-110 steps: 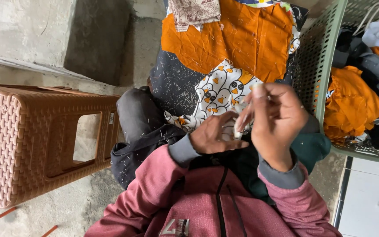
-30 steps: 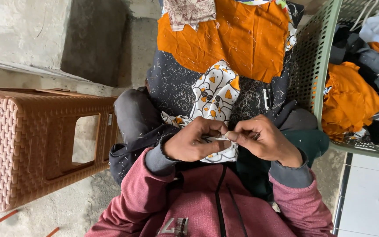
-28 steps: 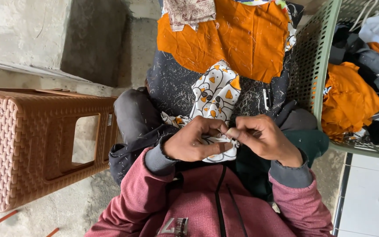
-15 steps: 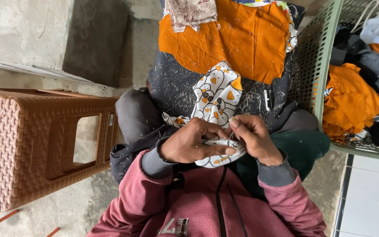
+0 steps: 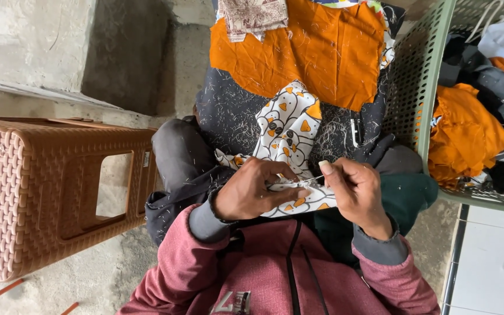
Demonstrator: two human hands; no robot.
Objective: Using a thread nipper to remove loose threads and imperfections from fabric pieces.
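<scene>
A white cloth piece with black and orange print lies over my lap. My left hand pinches its near edge, thumb and fingers closed on the fabric. Close beside it, my right hand holds a thin needle whose tip points at the fabric between the two hands. Under the printed piece sits dark speckled cloth, and beyond it an orange cloth spreads out. My maroon sleeves fill the bottom of the view.
A brown plastic woven-pattern stool stands at the left on a concrete floor. A green plastic basket at the right holds orange, grey and white clothes. A white surface lies at the lower right.
My right hand came down from a raised position to meet the left hand at the cloth edge. Both hands have since shifted slightly while working the needle at the fabric.
</scene>
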